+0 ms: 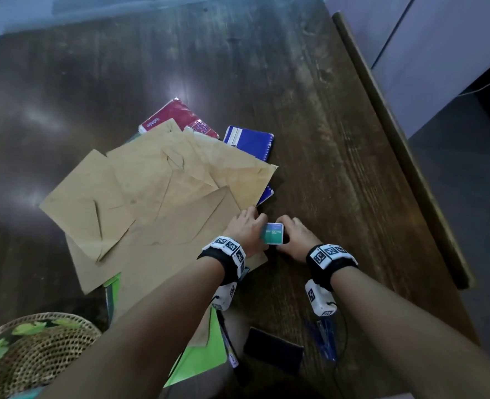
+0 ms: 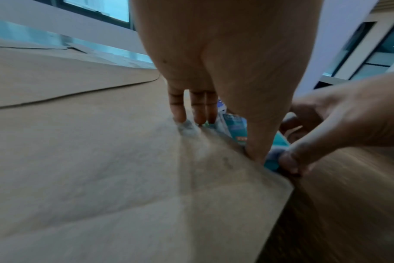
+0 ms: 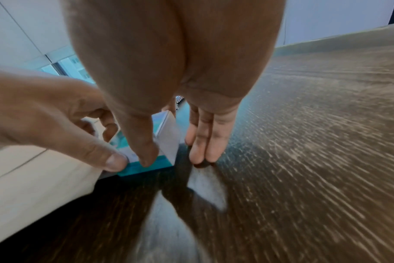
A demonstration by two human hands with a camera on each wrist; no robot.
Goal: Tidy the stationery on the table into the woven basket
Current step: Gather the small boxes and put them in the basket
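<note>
Both hands (image 1: 272, 234) around small teal box (image 1: 273, 233)

Dim, bluish light; glare on the table (image 1: 180, 82); wrist views blurred.

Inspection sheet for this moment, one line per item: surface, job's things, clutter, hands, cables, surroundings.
Surface: dark wooden table, glare patches.
Job's things: small teal box held between both hands; brown envelopes overlapping blue notebook, red packet, green folders; blue pens; woven basket near left.
Clutter: black flat object.
Hands: left hand and right hand pinch the box.
Cables: thin wrist-camera lead; white cord.
Surroundings: pale cabinets.
</note>
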